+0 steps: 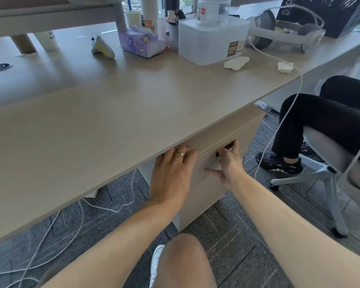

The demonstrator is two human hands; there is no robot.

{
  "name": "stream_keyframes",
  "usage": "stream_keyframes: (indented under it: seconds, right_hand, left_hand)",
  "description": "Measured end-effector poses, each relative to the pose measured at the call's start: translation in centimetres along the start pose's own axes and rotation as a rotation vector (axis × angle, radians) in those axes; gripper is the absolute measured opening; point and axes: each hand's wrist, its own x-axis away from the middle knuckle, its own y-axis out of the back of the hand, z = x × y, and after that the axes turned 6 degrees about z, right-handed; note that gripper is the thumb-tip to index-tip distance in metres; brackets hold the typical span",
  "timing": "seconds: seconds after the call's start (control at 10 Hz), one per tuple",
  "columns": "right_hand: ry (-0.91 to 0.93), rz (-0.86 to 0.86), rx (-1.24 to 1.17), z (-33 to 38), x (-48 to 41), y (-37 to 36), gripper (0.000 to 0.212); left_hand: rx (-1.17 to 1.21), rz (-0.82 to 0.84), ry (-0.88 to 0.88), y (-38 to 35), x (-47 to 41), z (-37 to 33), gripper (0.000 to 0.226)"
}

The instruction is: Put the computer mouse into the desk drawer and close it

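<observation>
The top drawer [233, 132] of the beige cabinet under the desk looks pushed in, its front flush with the cabinet. My left hand [173, 173], with a ring on one finger, lies flat with its fingers spread against the drawer front's left upper edge, just under the desk top [112, 113]. At the dark handle recess [228, 146] my right hand [229, 163] has its fingers curled, with the index finger pointing up and the thumb stretched left. No computer mouse shows; the drawer's inside is hidden.
At the back of the desk stand a clear plastic box [210, 40], a purple tissue pack [141, 43], a white and yellow handheld object [102, 47], cups and a headset [287, 32]. A seated person's legs [312, 121] and chair are at right. Cables lie on the carpet.
</observation>
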Motion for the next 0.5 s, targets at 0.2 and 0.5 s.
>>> stream_keyframes:
  seconds: [0.2, 0.5]
  right_hand:
    - [0.014, 0.025, 0.074, 0.5, 0.4, 0.5, 0.056]
    - [0.062, 0.076, 1.099, 3.8, 4.2, 5.0, 0.08]
  left_hand:
    - [-0.076, 0.06, 0.015, 0.7, -0.1, -0.4, 0.051]
    - [-0.066, 0.365, -0.001, 4.2, -0.9, -1.4, 0.058]
